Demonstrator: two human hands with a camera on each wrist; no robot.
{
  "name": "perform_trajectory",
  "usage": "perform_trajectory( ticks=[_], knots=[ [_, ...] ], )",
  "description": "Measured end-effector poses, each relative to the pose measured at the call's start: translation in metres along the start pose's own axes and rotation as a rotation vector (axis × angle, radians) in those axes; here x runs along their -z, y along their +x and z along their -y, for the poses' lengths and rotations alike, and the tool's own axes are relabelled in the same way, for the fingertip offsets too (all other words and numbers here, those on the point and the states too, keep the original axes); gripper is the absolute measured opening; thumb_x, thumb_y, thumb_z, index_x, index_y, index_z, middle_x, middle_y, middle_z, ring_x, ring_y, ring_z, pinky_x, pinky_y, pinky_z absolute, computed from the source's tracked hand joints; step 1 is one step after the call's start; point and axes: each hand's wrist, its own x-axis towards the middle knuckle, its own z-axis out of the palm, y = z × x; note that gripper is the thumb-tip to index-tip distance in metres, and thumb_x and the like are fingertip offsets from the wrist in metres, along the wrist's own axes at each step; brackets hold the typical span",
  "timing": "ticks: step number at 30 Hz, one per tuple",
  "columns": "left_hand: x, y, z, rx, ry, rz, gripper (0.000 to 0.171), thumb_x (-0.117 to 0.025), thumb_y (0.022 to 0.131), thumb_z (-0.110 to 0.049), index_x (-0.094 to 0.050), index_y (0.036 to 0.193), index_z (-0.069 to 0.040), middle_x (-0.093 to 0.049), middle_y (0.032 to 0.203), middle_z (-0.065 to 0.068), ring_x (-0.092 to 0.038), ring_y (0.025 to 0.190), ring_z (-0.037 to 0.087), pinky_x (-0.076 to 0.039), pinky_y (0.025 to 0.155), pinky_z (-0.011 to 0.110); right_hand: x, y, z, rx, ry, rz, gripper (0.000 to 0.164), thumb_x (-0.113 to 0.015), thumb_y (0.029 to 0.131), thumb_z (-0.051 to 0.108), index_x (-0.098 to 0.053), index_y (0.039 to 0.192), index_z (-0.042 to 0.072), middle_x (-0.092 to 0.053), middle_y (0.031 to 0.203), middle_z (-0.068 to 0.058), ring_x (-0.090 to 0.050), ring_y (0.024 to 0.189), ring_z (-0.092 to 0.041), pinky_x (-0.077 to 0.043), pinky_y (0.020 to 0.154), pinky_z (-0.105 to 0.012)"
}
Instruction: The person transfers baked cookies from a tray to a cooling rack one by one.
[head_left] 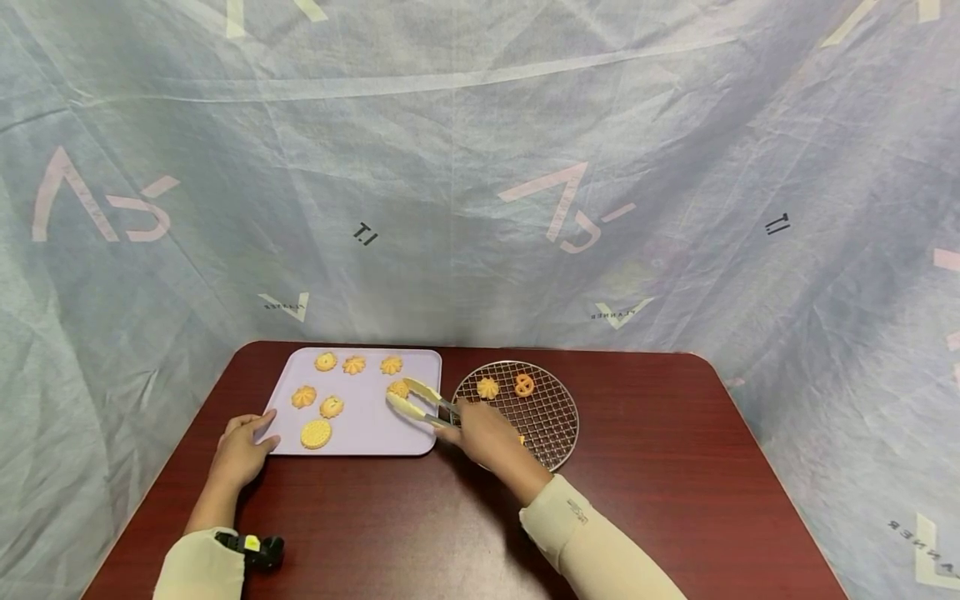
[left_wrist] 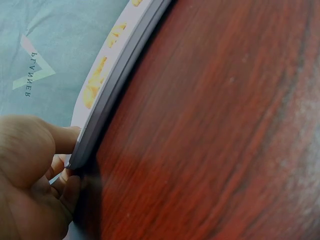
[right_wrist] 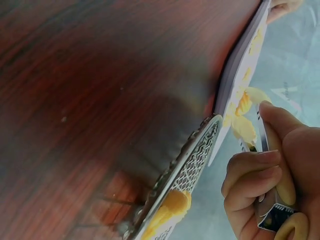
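Observation:
My left hand [head_left: 243, 448] pinches the front left corner of a pale lilac tray [head_left: 367, 427], its thumb at the rim [left_wrist: 76, 145] in the left wrist view. In my right hand [head_left: 487, 433] is a pair of tongs [head_left: 407, 407] with cream-yellow tips. Those tips stand on either side of a golden cookie [head_left: 397, 388] near the tray's right side. Several other cookies lie on the tray, among them flower-shaped ones [head_left: 303, 397] and a flat round one [head_left: 316, 433]. The right wrist view shows my fingers curled round the tongs' handles [right_wrist: 270, 202].
A round wire rack [head_left: 553, 417] stands right of the tray, partly under my right forearm. It bears a flower-shaped cookie [head_left: 487, 388], a pretzel [head_left: 524, 385] and a mostly hidden yellow piece [head_left: 522, 439]. The dark red table [head_left: 360, 517] ends at a hanging grey cloth [head_left: 465, 275].

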Motion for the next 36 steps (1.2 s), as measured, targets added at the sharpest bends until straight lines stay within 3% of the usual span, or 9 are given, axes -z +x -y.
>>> perform_trajectory(
  ticks=[9,17,36],
  knots=[
    [0.000,0.001,-0.002,0.017,0.000,0.010,0.057,-0.058,0.102,-0.007,-0.037,0.154,0.005,-0.027,0.147,0.038,-0.028,0.135,0.059,-0.026,0.110,0.072,0.003,-0.007,-0.006,-0.011,0.003,0.012,0.045,-0.071,0.092,0.056,-0.064,0.100,0.013,-0.059,0.075,-0.004,-0.056,0.062,-0.021,-0.045,0.050,-0.037],
    [0.000,0.002,0.000,0.019,0.003,0.009,0.058,-0.059,0.102,-0.008,-0.037,0.154,0.005,-0.027,0.148,0.038,-0.028,0.135,0.059,-0.026,0.109,0.072,0.006,-0.015,-0.011,-0.002,0.014,0.003,0.055,-0.072,0.091,0.056,-0.067,0.113,0.006,-0.064,0.079,-0.007,-0.058,0.064,-0.021,-0.048,0.053,-0.038],
    [0.000,0.002,0.001,0.012,0.011,0.011,0.057,-0.058,0.102,-0.008,-0.037,0.154,0.005,-0.028,0.147,0.038,-0.029,0.134,0.060,-0.027,0.109,0.072,0.008,-0.030,-0.028,0.024,0.011,-0.032,0.047,-0.072,0.093,0.052,-0.066,0.104,0.007,-0.059,0.071,-0.004,-0.054,0.057,-0.019,-0.046,0.048,-0.035]
  ],
)
